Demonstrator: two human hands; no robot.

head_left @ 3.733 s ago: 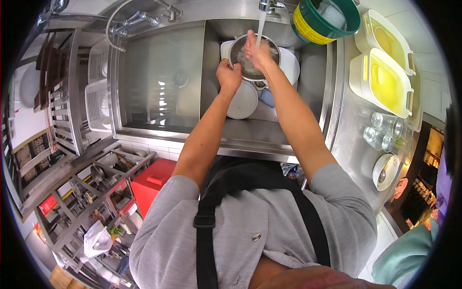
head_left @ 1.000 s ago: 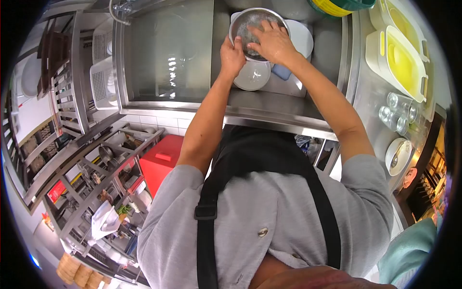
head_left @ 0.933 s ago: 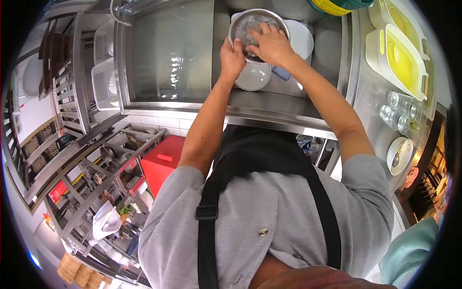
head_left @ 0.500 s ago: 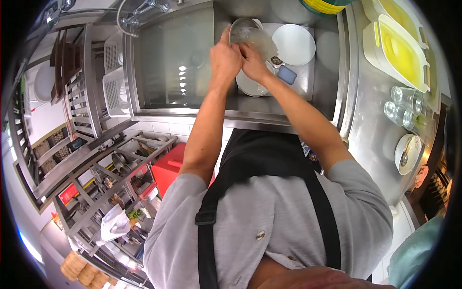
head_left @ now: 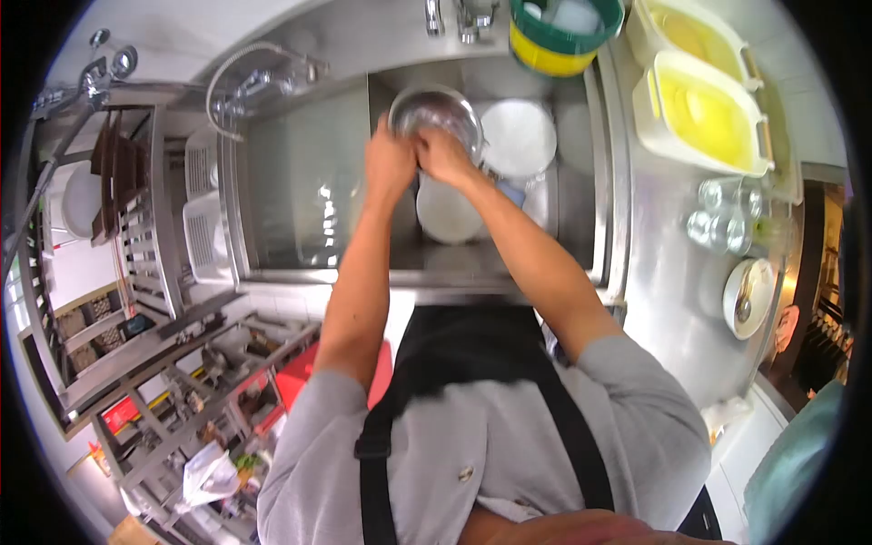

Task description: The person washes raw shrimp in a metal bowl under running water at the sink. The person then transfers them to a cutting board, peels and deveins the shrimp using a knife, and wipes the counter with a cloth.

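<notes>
A round metal bowl point(head_left: 468, 116) hangs over the right sink basin with its inside facing up. My left hand point(head_left: 391, 165) is closed on the bowl's near left rim. Close beside it, my right hand point(head_left: 443, 156) is closed at the near rim, its fingertips hidden. Under and nearer than the bowl sits a white plate point(head_left: 447, 213). Another white plate point(head_left: 518, 138) lies to the right. A blue sponge point(head_left: 510, 193) is partly hidden by my right forearm.
Water fills the left basin point(head_left: 295, 186). A green and yellow bucket point(head_left: 554, 54) stands behind the right basin. White tubs of yellow liquid point(head_left: 704, 113), several glasses point(head_left: 727, 218) and a bowl with a spoon point(head_left: 749, 298) stand on the right counter. Taps point(head_left: 468, 27) are at the back.
Water was pouring from the tilted bowl to the right; now the bowl is more level and the pouring has stopped. My view has shifted, and both hands stay on the bowl.
</notes>
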